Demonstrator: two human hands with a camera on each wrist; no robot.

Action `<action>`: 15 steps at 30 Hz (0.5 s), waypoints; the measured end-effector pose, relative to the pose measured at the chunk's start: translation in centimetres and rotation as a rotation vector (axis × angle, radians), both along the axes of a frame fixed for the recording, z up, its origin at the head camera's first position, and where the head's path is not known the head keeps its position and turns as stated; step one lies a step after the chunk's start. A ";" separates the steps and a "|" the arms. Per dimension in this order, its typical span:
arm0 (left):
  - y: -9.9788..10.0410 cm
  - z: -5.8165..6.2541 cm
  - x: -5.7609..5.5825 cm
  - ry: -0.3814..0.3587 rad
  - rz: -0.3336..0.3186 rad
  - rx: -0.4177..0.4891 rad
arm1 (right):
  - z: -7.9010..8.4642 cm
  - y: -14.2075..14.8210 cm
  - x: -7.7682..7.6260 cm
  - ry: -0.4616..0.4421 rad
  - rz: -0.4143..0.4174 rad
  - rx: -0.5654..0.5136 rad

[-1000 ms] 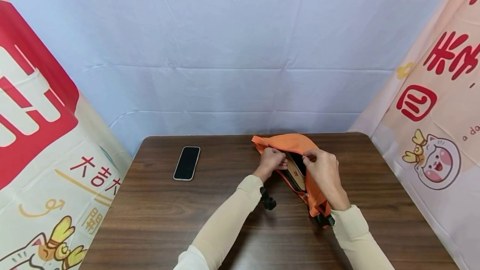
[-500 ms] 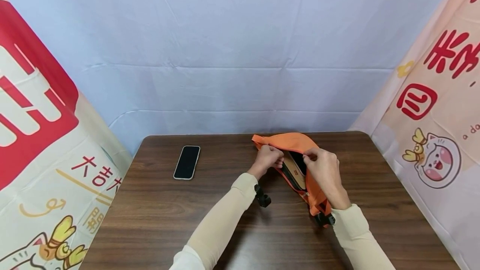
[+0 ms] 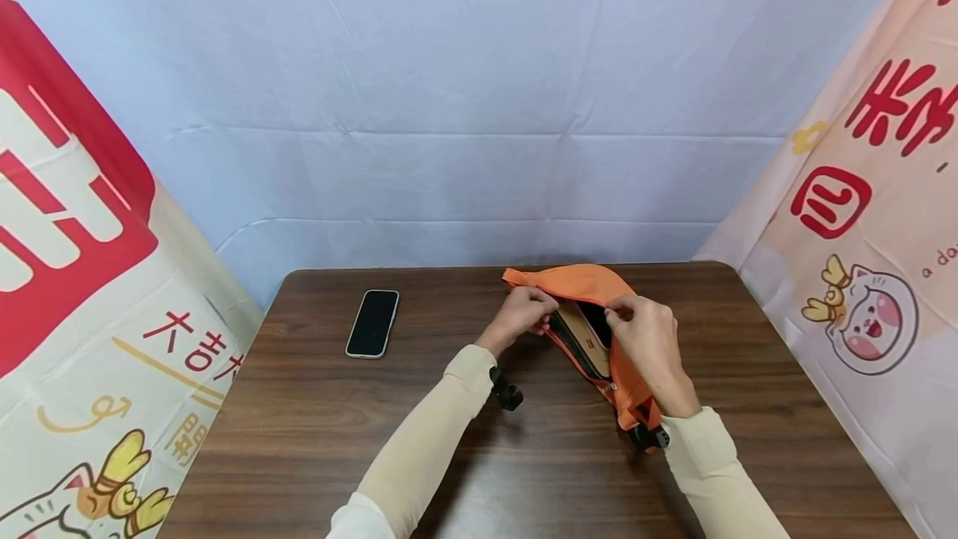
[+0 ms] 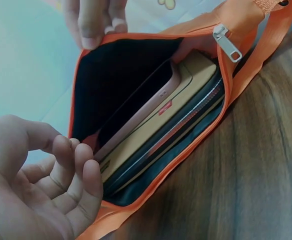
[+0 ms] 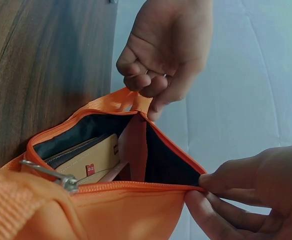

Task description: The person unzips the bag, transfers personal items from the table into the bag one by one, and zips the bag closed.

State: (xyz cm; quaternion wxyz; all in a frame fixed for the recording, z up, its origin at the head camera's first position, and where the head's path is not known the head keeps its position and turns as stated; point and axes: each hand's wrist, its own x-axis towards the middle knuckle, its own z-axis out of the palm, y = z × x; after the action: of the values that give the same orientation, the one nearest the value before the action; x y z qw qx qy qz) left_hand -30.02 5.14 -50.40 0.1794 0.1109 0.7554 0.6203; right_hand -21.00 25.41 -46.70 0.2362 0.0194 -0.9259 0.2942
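An orange waist bag point(image 3: 587, 281) lies at the table's back right, its zipped mouth wide open. My right hand point(image 3: 649, 348) pinches the mouth's rim between thumb and fingers. At the far end of the opening, my left hand point(image 3: 520, 314) has its fingers curled, thumb and forefinger at the rim. Inside the bag stand a tan wallet point(image 4: 183, 87) with a small red tag, a pink-edged phone point(image 4: 171, 82) beside it, and a dark item with a zip point(image 4: 196, 107). A metal zip pull point(image 4: 228, 46) hangs at the opposite end of the mouth.
A dark-screened phone point(image 3: 372, 324) lies flat on the brown wooden table point(image 3: 322, 439), left of the bag. A pale cloth point(image 3: 464, 106) hangs behind the table, and printed cloths flank it.
My left hand has moved left along the bag's mouth, uncovering more of the tan wallet. The right hand and the bag stay nearly where they were.
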 end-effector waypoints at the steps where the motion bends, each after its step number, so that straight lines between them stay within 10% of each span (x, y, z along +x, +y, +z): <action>1: -0.2 0.0 0.0 0.008 -0.004 -0.005 | 0.0 0.0 0.0 0.001 0.000 0.001; 15: -2.8 0.9 -1.1 0.053 -0.007 -0.044 | 0.1 -0.1 -0.1 -0.001 0.000 0.010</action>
State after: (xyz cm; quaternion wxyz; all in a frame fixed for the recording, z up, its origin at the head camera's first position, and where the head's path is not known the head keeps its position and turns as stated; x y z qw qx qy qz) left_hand -31.14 2.30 -49.54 0.1638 0.1260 0.7730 0.5998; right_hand -21.07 25.32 -46.61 0.2356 0.0205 -0.9274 0.2897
